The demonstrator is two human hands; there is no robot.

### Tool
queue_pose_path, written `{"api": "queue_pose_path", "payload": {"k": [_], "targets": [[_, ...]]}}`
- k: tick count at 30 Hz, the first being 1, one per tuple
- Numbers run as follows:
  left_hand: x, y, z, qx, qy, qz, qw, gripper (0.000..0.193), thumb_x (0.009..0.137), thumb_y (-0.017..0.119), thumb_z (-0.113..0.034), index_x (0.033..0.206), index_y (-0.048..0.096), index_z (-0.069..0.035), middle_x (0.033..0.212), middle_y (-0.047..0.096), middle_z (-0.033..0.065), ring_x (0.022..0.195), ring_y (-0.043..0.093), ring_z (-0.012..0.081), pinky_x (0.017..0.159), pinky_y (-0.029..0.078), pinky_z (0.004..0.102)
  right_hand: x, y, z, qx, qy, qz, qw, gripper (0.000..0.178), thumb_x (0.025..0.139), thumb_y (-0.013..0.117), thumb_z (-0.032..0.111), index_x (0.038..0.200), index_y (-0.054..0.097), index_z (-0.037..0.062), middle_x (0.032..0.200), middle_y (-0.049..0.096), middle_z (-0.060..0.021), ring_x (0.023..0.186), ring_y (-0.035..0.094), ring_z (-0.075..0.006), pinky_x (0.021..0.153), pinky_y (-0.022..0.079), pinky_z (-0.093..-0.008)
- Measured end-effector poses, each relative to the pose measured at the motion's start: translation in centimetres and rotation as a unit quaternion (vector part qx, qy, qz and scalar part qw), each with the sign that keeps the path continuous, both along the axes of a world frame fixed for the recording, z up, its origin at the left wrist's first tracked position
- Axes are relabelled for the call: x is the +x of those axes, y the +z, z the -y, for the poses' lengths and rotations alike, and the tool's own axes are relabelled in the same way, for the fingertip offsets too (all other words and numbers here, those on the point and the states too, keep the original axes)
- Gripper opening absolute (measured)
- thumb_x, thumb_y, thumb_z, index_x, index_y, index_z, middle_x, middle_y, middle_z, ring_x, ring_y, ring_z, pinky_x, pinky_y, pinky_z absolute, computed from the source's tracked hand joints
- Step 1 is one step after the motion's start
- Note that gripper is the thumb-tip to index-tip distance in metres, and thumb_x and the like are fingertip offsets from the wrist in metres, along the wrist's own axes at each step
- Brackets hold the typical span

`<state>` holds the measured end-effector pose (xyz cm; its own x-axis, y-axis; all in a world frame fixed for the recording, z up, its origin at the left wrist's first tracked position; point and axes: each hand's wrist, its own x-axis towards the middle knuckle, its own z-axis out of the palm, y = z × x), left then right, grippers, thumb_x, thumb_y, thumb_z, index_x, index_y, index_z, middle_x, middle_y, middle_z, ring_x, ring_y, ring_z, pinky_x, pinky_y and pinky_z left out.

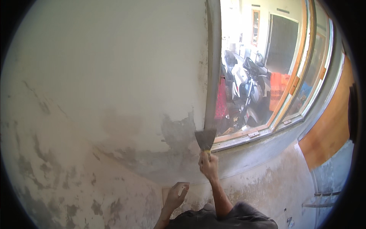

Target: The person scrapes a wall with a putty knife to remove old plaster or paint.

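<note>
In my right hand (209, 166) is a putty knife (205, 140), gripped by its handle with the wide metal blade pointing up. The blade lies near the lower left corner of the window frame, next to the wall's edge. Lower and to the left, my left hand (175, 196) curls at a flat pale board (165, 192), thumb apart from the fingers. Most of that board is hidden behind the hand. The wall (126, 95) is off-white, with a grey rough patch (179, 131) just left of the blade.
A wood-framed window (263, 132) fills the upper right, with a motorcycle (248, 82) and an orange cloth (279, 89) visible through it. Below runs a grey sill band (244, 154). Stained, peeling wall (57, 183) spreads lower left. An orange-brown panel (324, 122) stands far right.
</note>
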<state>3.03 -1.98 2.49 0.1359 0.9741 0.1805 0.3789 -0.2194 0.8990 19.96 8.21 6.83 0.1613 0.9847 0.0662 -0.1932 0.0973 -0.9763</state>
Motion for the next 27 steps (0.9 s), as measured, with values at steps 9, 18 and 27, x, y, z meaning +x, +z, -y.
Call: {"api": "queue_pose_path", "payload": {"k": [9, 18, 27], "targets": [[1.3, 0.2, -1.0, -0.008, 0.011, 0.001, 1.0, 0.025, 0.095, 0.057, -0.022, 0.103, 0.064, 0.001, 0.1, 0.066, 0.0186, 0.095, 0.065, 0.0317, 0.084, 0.049, 0.0362, 0.9, 6.5, -3.1, 0.053, 0.015, 0.024, 0.998, 0.042, 0.095, 0.055, 0.027, 0.059, 0.049, 0.0057, 0.051, 0.045, 0.0035, 0.046, 0.043, -0.0048, 0.041, 0.031, -0.023], [1.7, -0.8, -1.8, 0.019, 0.027, 0.02, 0.999, 0.023, 0.094, 0.058, -0.021, 0.102, 0.063, 0.0, 0.099, 0.066, 0.0172, 0.094, 0.064, 0.0324, 0.084, 0.049, 0.038, 1.0, 6.5, -2.8, 0.029, 0.023, 0.016, 0.999, 0.042, 0.095, 0.054, 0.026, 0.06, 0.049, 0.0031, 0.052, 0.047, 0.0022, 0.048, 0.045, -0.0059, 0.043, 0.033, -0.0241], [2.4, -0.4, -2.5, 0.055, 0.031, 0.008, 0.998, 0.023, 0.094, 0.058, -0.021, 0.1, 0.063, 0.001, 0.1, 0.065, 0.0167, 0.094, 0.064, 0.0329, 0.084, 0.05, 0.0381, 2.2, -0.2, 0.1, 0.001, -0.033, 0.066, 0.997, 0.041, 0.095, 0.057, 0.031, 0.065, 0.053, 0.0026, 0.055, 0.047, 0.0041, 0.049, 0.044, -0.005, 0.043, 0.031, -0.0233]]}}
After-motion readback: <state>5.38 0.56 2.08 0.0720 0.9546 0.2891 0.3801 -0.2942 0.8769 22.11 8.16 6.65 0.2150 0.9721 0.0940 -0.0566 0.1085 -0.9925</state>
